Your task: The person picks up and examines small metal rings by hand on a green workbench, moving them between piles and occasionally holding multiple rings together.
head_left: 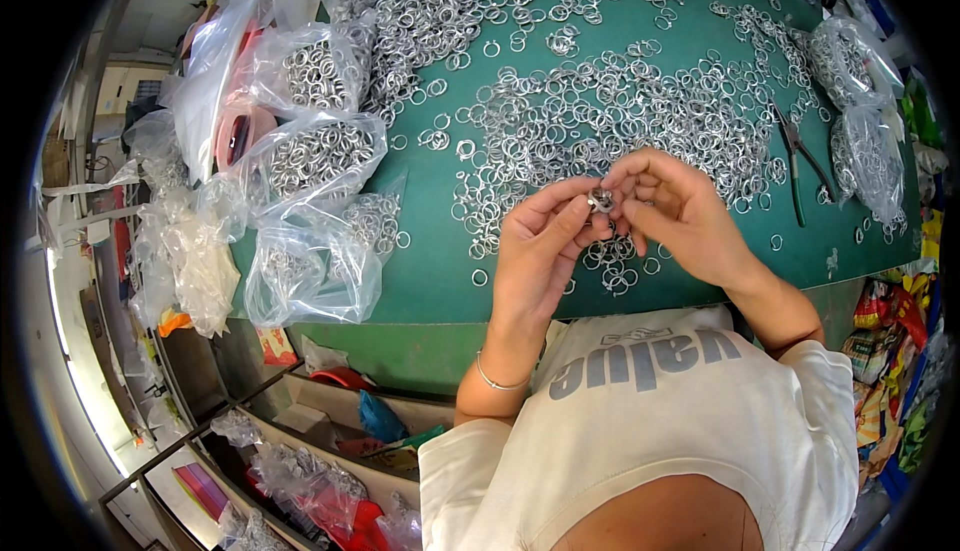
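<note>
My left hand [540, 241] pinches a small bunch of silver metal rings [600, 200] between thumb and fingers, just above the table's near edge. From the other side, my right hand [690, 213] closes on the same bunch with its fingertips. How many rings are held is too small to tell. Under and beyond both hands spreads a wide layer of loose silver rings [640, 116]. A few more rings [618, 276] lie below the fingers, near the edge.
The tabletop [430, 251] is green. Clear plastic bags of rings [320, 156] stand along the left, beside a dense ring heap [425, 26]. At the right lie green-handled pliers [793, 161] and more bagged rings [865, 151]. An open drawer [330, 406] sits below left.
</note>
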`<state>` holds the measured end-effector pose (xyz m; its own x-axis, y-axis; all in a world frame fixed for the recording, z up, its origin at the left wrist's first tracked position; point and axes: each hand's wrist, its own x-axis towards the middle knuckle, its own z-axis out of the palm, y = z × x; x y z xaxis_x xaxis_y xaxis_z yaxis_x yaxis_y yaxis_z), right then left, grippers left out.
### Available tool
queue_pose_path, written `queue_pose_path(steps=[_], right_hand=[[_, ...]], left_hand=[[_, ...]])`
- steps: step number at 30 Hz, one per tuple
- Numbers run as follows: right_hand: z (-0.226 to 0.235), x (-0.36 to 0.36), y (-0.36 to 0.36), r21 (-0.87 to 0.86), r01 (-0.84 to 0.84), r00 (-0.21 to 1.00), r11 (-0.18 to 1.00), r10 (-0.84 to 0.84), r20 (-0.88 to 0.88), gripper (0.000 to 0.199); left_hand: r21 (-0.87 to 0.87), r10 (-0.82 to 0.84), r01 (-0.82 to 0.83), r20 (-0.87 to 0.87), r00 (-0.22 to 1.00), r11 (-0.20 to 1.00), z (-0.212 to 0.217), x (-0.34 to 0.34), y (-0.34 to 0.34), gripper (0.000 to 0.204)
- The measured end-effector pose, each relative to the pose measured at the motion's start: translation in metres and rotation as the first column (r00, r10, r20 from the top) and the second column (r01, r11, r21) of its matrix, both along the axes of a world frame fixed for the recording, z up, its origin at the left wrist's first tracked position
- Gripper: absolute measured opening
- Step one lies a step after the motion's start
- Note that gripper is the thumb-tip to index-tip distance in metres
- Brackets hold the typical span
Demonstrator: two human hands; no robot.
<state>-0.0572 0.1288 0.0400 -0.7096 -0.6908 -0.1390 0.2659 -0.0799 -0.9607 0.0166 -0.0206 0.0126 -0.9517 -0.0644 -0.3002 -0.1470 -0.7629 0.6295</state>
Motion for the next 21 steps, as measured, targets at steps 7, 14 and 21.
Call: queue_pose_path(steps=[7,14,21], right_hand=[[-0.003,0.000,-0.002,0.137,0.050,0.809,0.989,0.040,-0.586,0.021],[-0.008,-0.004,0.000,0.034,-0.046,0.873,0.998,0.057,-0.484,0.014],[-0.007,0.005,-0.002,0.046,0.158,0.874,0.986,-0.117,-0.472,0.015]], left_hand=[[-0.046,-0.031,0.029,-0.044,0.999,0.999,-0.002,0.003,-0.002,0.027],[0.094,-0.052,0.053,-0.014,0.999,0.994,0.006,0.006,-0.006,0.025],[-0.208,0.033,-0.040,-0.037,0.999,0.977,0.011,0.010,0.005,0.018]])
